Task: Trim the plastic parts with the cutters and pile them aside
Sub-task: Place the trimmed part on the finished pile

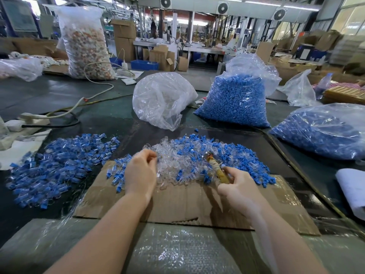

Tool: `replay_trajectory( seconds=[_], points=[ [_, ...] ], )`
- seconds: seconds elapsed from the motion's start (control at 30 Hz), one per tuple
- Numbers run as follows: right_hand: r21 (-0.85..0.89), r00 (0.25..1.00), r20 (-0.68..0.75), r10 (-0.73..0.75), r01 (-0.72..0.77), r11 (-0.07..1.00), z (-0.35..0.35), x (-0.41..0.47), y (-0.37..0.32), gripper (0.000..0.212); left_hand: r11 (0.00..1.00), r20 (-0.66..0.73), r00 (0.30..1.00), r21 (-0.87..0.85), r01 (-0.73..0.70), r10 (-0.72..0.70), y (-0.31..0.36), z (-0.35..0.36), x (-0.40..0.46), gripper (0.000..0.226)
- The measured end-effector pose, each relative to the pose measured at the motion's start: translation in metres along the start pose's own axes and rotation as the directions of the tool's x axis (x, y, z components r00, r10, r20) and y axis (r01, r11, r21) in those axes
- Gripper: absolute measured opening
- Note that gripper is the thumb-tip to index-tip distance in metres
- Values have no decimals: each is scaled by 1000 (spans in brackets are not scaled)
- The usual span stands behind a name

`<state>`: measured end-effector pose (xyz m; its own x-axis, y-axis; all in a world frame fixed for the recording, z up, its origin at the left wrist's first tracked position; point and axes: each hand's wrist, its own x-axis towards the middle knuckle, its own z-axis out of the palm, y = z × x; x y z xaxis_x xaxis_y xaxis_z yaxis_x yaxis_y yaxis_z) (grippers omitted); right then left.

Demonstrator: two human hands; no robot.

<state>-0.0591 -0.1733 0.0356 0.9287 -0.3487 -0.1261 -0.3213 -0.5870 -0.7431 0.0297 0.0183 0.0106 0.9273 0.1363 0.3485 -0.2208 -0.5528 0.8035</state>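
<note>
A: Left to right, edges?
B: Trimmed pile [59,165] mid-left on counter [102,117], bare dark strip above it. Cardboard [177,202] centre, near edge free.
A: Hands?
B: Left hand [141,171] curled, pinching into untrimmed parts [189,157]. Right hand [237,186] grips cutters [216,168], tips lying in that heap, lower-centre.

A dark, glossy work surface [102,119] carries everything. A flat sheet of brown cardboard [177,204] lies near the front, with a mixed heap of clear and blue plastic parts [197,155] on its far edge. To the left a spread pile of blue-and-clear parts [59,165] rests on the surface. Farther off stand a crumpled clear plastic bag [162,97], two clear bags of blue pieces [237,101] [324,131], and a white power strip [29,117] at far left.
</note>
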Motion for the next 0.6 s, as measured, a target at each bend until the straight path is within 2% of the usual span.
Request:
replay_trajectory(
  seconds=[0.07,0.13,0.33,0.47,0.6],
  points=[
    [-120,998,-60,9,-16,993,-2,6,9,68,986,-66,997,165,-25,36,-15,-10,10,14],
    [-206,995,-102,12,-33,978,-3,11,16,69,959,-53,998,284,-13,29,-29,-15,17,19],
    [-499,973,-222,-68,-53,865,-4,18,24,54,908,-42,997,417,-34,57,-36,-12,18,20],
    [-600,963,-247,-105,-67,798,-4,21,30,60,957,2,985,234,-171,175,-16,1,3,18],
    [-637,960,-252,-119,-72,767,2,22,36,65,958,200,946,80,-275,255,3,22,-20,17]
  ],
)
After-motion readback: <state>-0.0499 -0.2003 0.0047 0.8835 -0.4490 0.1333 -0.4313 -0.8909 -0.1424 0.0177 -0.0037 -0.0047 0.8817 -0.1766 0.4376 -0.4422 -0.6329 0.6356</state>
